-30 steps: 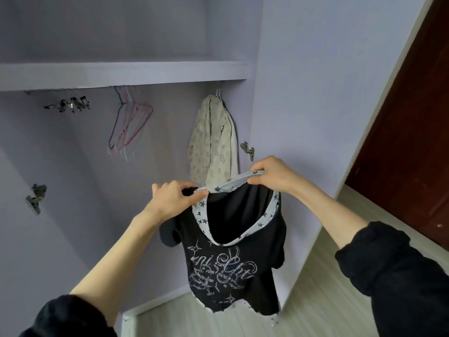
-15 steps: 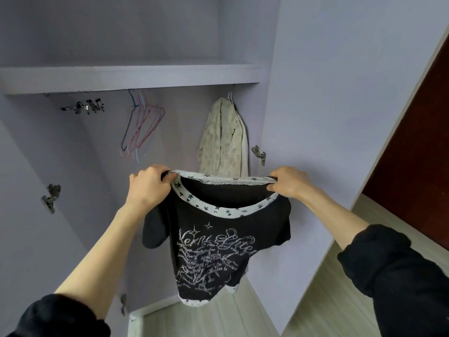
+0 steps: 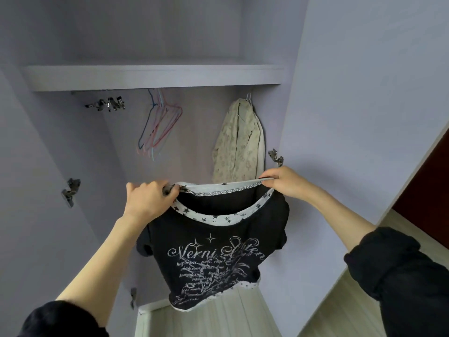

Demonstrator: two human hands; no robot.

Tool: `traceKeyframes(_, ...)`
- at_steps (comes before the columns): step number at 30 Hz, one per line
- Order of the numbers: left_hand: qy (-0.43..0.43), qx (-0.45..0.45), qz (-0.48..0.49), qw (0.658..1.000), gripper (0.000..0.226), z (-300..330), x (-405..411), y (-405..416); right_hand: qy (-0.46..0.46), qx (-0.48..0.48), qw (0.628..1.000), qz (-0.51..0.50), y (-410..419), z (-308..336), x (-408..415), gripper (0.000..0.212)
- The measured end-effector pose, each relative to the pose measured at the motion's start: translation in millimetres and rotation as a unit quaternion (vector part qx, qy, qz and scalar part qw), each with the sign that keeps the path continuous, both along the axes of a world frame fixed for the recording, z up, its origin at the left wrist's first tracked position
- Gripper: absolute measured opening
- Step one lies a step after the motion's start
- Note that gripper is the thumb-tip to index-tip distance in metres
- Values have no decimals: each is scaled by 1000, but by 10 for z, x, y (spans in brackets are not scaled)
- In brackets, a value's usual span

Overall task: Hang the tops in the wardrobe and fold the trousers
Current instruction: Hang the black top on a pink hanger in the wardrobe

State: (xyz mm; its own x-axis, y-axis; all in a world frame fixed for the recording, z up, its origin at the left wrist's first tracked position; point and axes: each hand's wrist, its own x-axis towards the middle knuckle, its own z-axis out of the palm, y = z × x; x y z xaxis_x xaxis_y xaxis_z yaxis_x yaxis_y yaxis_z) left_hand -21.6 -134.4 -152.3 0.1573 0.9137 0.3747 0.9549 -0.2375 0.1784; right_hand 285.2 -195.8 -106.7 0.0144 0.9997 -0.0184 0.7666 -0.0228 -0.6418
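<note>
My left hand [image 3: 148,203]: fingers curled round the left end of the neckline, gripping it at about chest height in front of the open wardrobe.
My right hand [image 3: 283,181]: thumb and fingers pinching the right end of the same neckline, a little higher than the left.
Black short-sleeved top with white script print and a star-patterned white neckband [image 3: 213,259]: hangs from my two hands, the neck opening stretched wide between them, print facing me, hem dangling free above the pale wooden floor [image 3: 209,319].
Lilac wardrobe [image 3: 60,154]: doors open, metal hinges on both side walls.
Lilac shelf [image 3: 153,76]: runs across the top, above my hands.
Bunch of thin wire hangers in pink and blue [image 3: 160,125]: hang bare under the shelf, left of centre.
Cream patterned top [image 3: 237,144]: hangs on a hanger at the right end, just behind my right hand.
My sleeves: black, pushed up to the elbows.
</note>
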Motion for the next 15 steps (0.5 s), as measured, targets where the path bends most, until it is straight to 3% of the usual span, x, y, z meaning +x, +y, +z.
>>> traceKeyframes(6, 141, -53, 5, 989, 21, -58, -45, 30, 39, 10, 999, 35, 96, 7, -19, 21)
traceKeyframes(11, 106, -114, 77, 985, 50, -349, 91, -72, 29, -2, 998, 63, 242, -47, -49, 38)
traceKeyframes(15, 90, -126, 78, 985, 32, -445, 124, -56, -57, -46, 990, 117, 364, -117, -46, 25)
